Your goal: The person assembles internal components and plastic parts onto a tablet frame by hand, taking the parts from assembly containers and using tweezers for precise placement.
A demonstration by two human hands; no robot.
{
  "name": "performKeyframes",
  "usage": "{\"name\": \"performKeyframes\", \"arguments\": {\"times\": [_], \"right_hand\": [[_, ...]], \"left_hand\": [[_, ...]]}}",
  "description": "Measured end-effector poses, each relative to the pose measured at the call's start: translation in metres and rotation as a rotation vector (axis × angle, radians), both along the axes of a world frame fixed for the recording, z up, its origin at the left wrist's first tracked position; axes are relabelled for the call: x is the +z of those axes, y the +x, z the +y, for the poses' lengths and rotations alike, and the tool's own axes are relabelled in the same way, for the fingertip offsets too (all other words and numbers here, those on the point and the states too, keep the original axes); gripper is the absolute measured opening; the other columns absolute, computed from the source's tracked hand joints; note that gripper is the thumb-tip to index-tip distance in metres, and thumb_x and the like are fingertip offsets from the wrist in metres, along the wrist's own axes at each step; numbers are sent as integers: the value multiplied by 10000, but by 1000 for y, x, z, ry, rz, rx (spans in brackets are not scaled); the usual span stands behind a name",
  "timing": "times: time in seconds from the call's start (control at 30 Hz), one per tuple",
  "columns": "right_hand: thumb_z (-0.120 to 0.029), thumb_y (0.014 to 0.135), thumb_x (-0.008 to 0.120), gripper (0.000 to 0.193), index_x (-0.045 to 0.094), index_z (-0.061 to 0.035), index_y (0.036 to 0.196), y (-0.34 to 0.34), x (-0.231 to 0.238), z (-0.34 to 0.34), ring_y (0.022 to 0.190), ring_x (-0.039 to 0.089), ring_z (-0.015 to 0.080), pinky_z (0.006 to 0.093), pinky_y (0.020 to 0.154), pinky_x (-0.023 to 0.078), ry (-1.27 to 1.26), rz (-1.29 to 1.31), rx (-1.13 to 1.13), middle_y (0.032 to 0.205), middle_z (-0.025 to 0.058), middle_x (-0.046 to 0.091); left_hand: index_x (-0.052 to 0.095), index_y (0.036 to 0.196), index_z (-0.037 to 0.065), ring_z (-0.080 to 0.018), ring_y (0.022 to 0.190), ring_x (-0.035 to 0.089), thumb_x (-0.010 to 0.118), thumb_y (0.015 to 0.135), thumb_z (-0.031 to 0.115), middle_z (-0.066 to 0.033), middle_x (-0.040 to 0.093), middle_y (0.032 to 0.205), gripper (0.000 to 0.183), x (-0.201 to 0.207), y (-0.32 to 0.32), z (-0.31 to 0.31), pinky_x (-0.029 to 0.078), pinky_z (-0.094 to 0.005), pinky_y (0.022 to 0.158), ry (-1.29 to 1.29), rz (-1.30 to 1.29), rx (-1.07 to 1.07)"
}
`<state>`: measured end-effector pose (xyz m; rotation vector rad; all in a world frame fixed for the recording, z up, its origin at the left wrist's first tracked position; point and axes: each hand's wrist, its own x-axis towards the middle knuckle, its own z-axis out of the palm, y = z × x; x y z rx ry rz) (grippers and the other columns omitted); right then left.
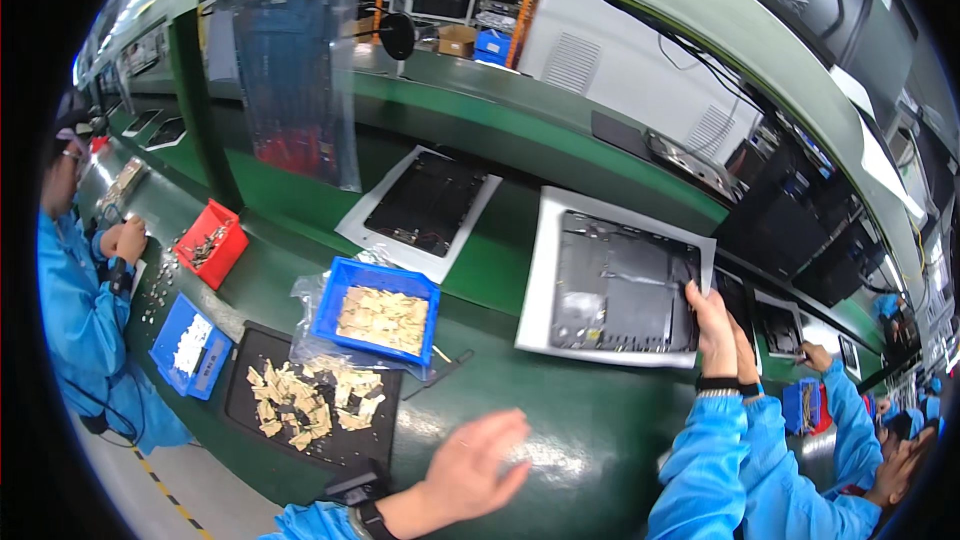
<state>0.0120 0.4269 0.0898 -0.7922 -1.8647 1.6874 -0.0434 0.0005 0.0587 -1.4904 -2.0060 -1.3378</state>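
Observation:
My right hand [712, 328] grips the right edge of a flat black device casing [630, 285], which looks like a laptop shell, with a white foam sheet [537, 315] under it. Part of that hand's fingers is hidden by the casing's edge. Close beside it is another hand [744, 352] in a blue sleeve, which seems to be a co-worker's. Low over the green bench my left hand [475, 468] is held open, fingers apart and nothing in it. Left of it lies a black tray [385, 430] with several loose beige pieces [290, 405].
A blue bin [432, 312] of beige pieces stands behind the tray, a thin black tool [440, 374] beside it. A red bin [232, 250] and a smaller blue bin [212, 375] are farther left. Another casing [425, 202] lies on foam behind. Co-workers sit left [85, 290] and right [850, 430].

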Motion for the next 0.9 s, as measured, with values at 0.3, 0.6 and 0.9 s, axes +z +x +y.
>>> {"name": "performKeyframes", "arguments": {"times": [0.3, 0.6, 0.9], "right_hand": [[-502, 881, 505, 513, 704, -35, 952, -180, -15, -120, 986, 627, 415, 458, 868, 484, 834, -482, 51, 963, 254, 659], [-290, 830, 610, 376, 691, 5, 1048, -347, -60, -225, 1162, 539, 396, 464, 925, 489, 845, -624, 95, 1200, 212, 597], [-71, 832, 561, 311, 643, 30, 1114, -378, -37, -209, 1159, 563, 409, 436, 952, 492, 557, -647, 103, 1212, 265, 599]], "left_hand": [[582, 1183, 24, -308, 1049, 567, 594, 822, 127, -141, 579, 1133, 375, -3, 13, 2, 458, -400, 894, -175, 7, -237], [625, 953, -60, -354, 977, 570, 550, 721, 142, -211, 602, 973, 316, -37, 24, 3, 448, -434, 899, -140, 7, -340], [638, 958, -55, -335, 969, 585, 535, 729, 144, -204, 633, 1013, 321, -47, 24, -7, 434, -427, 927, -125, 31, -424]]}}
